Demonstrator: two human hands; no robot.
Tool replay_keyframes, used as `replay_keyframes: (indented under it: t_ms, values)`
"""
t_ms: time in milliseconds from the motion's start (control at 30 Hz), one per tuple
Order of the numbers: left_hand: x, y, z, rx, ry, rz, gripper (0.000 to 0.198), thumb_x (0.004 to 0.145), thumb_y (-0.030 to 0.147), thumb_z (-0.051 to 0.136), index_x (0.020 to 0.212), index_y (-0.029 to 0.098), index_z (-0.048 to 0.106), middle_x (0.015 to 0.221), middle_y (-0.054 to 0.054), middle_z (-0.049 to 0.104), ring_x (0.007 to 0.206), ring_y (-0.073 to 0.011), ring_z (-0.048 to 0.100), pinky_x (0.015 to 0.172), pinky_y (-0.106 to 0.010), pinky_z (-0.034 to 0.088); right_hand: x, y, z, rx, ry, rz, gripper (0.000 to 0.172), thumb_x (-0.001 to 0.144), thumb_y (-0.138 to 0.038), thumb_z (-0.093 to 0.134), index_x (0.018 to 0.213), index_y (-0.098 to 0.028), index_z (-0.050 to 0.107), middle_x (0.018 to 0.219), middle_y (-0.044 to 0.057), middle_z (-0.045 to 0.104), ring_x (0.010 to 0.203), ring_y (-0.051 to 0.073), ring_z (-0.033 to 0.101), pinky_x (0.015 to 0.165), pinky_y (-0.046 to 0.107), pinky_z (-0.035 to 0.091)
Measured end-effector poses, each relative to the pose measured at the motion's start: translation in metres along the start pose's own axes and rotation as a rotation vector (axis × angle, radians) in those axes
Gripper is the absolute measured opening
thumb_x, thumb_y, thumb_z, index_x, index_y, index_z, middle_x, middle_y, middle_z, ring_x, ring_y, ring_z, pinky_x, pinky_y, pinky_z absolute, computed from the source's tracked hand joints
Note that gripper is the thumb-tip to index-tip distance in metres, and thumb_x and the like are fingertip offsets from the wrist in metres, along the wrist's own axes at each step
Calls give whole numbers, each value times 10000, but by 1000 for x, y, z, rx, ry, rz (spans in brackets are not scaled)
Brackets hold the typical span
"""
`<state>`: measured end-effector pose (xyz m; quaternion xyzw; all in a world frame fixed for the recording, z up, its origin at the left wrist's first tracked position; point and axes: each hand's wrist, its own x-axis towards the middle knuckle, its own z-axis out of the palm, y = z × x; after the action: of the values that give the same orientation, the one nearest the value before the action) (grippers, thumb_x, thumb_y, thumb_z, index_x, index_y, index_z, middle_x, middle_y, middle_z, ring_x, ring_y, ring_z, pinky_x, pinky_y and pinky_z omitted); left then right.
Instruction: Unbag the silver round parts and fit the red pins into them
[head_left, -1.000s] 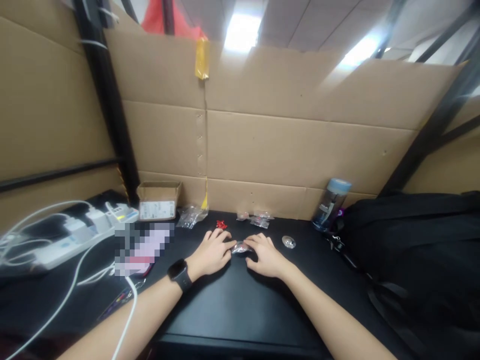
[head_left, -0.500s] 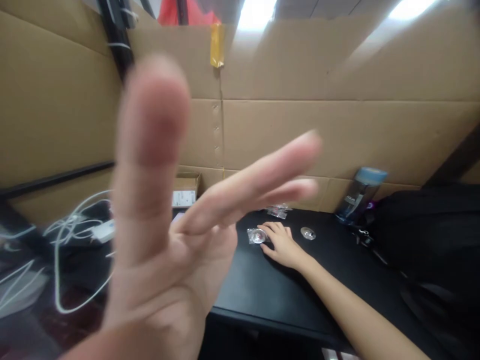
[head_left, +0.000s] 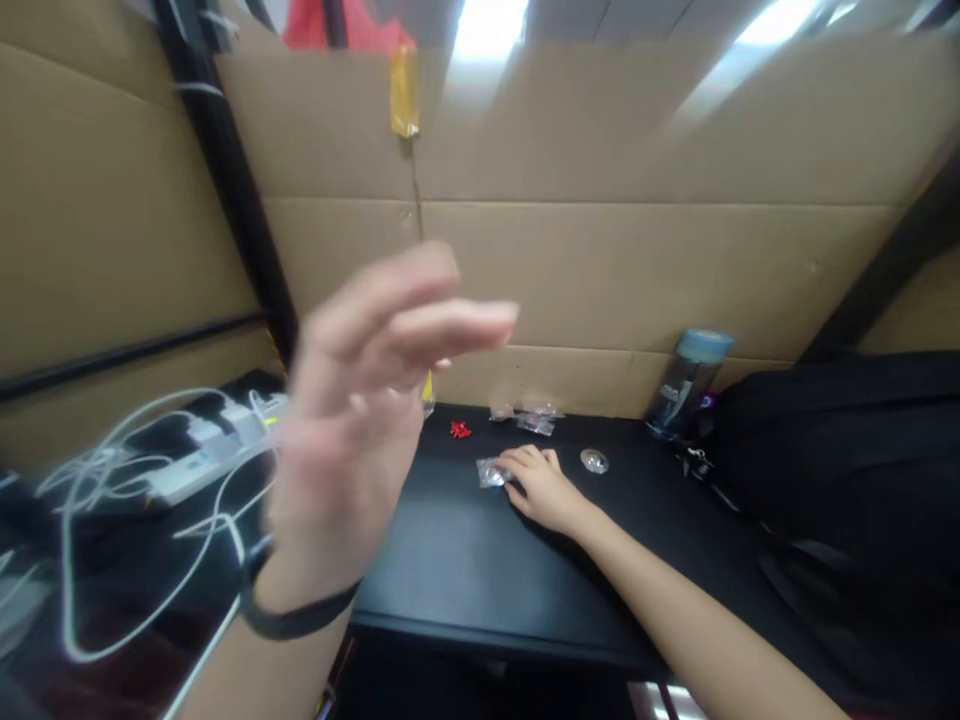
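Observation:
My left hand (head_left: 360,410) is raised in the air close to the camera, blurred, its fingers loosely bent and apart, holding nothing. A black watch strap circles its wrist. My right hand (head_left: 541,486) rests on the black desk (head_left: 465,560), fingers lying flat, fingertips touching a small clear plastic bag (head_left: 490,472). A small red piece (head_left: 460,430) lies behind the bag. A clear round piece (head_left: 594,461) sits just right of my right hand.
More small clear bags (head_left: 534,420) lie by the cardboard wall (head_left: 600,270). A blue-capped bottle (head_left: 686,385) and a black backpack (head_left: 840,460) stand at the right. A power strip with white cables (head_left: 187,470) sits at the left.
My left hand left the bag on the desk, rose close to the camera, and has now moved a little away. My right hand stays by the bag.

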<state>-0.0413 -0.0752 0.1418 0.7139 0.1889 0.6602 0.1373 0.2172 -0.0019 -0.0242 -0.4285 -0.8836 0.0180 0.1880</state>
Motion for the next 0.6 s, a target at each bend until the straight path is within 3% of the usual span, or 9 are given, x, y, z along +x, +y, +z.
replay_keyframes:
  t_ms: [67,200,300,400,600]
  values:
    - [-12,-24,14,82,-136,-26,305,1056,409,510,1305,288,638,1315,-30,693,1250,-250,653,1066,-429,538,0,-2,0,17,0,-1,414,942,-175,527,1335,-272,618,1325,106,670,1219,278,542,989,432,345]
    - [-39,-118,31,338,-539,-115,212,1012,322,572,1133,222,713,1138,-62,753,1046,-214,698,970,-364,530,2,-4,1,0,25,18,407,941,-120,510,1297,-281,622,1266,79,697,1185,263,562,973,413,341]
    - [-61,-170,34,484,-612,-197,231,1027,297,516,1076,214,725,1080,-64,755,1019,-220,681,969,-373,500,4,-6,2,-41,41,22,368,961,-91,476,1240,-267,640,1198,81,720,1137,255,586,956,405,341]
    - [-81,-182,32,479,-622,-242,235,1032,292,499,1135,249,707,1124,-50,744,1086,-224,652,1023,-387,454,4,-6,4,-64,44,29,370,948,-75,491,1212,-283,645,1157,69,733,1092,252,605,954,405,344]
    - [-89,-163,33,392,-704,-281,228,941,346,664,1159,285,690,1135,-23,730,1084,-227,632,1002,-368,422,6,0,9,-72,57,51,360,965,-97,488,1202,-313,651,1102,33,756,1036,230,629,931,390,362]
